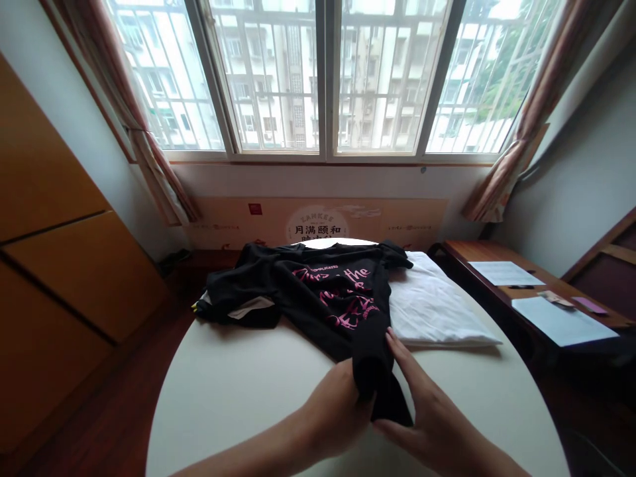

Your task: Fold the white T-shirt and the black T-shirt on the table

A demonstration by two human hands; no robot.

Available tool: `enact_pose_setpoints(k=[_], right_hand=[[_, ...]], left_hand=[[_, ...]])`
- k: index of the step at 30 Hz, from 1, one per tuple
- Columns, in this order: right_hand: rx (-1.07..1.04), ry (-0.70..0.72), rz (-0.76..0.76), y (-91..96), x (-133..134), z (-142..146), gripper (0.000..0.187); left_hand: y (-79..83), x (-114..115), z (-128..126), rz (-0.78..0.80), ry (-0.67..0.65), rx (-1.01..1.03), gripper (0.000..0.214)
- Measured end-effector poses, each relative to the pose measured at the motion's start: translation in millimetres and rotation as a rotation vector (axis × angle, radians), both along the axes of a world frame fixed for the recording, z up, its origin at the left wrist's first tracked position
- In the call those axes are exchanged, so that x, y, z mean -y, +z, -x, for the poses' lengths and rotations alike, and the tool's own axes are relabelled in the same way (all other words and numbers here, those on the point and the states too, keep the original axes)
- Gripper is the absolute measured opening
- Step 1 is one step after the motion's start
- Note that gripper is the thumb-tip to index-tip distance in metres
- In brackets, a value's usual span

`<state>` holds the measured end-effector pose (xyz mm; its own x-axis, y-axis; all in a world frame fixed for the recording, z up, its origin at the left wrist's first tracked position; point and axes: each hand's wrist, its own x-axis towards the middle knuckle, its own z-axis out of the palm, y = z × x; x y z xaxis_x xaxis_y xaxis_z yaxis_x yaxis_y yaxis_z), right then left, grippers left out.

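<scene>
Fingers of the left hand [342, 401] are curled in at the near end of the black shirt [308, 291], tips hidden by cloth; whether fabric is gripped cannot be told. Right hand [434, 414] is held with thumb and forefinger spread wide, not clenched; the cloth is touched by the forefinger from the right side, and the thumb is set by its lowest corner.

Shirt is laid across the white table [223, 384], from the far edge to the middle, with its near end drawn up toward the near side, between both hands. Pink lettering [348, 298] is printed on it, partly broken up by wrinkles. Dark fabric with a pale patch [253, 307] is bunched at the table's far left edge, a bit of yellow showing at its outer end; whether it is part of the shirt cannot be told.

White cloth [437, 305] is spread flat to the right, partly covered by the shirt, one corner pointed at the table's right edge.

Papers [561, 321] and a pink slip [589, 305] are left on the wooden side table [472, 254], beyond the right edge. A printed beige panel [218, 215] is seen past the far edge, below the barred window [278, 86]; curtains [517, 146] are tied at both sides.
</scene>
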<state>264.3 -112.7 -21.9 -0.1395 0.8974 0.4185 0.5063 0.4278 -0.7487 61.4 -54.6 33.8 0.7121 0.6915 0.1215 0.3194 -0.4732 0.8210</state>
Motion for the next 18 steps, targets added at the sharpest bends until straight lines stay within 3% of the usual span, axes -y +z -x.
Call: enact_pose_setpoints(k=[3,4,6,9,13,15,18], right_hand=[[0.112,-0.079,-0.102,3.1,-5.3,-4.8,0.043],[0.112,-0.087,-0.119,6.9,-6.3,-4.9,0.035],[0.131,-0.083,-0.133,15.9,-6.5,-1.2,0.033],[0.192,-0.077,-0.205,24.4,-6.5,11.4,0.053],[0.157,-0.111,-0.366,27.7,-13.3,15.7,0.02],[0.126,-0.118,-0.345,33.5,-16.4,2.7,0.019],[0.083,-0.186,-0.282,46.2,-14.3,-37.4,0.017]], left_hand=[[20.3,-3.7,14.8,0.024,0.099,0.09,0.034],[26.5,-4.0,18.1,0.026,0.141,0.105,0.031],[36.7,-3.0,21.0,0.039,0.216,0.113,0.029],[44.4,1.5,19.0,0.106,0.229,0.053,0.03],[48.3,8.6,27.6,0.122,0.118,-0.213,0.055],[52.8,11.2,43.2,0.036,0.075,-0.356,0.05],[66.1,15.3,76.8,-0.124,0.058,-0.486,0.023]])
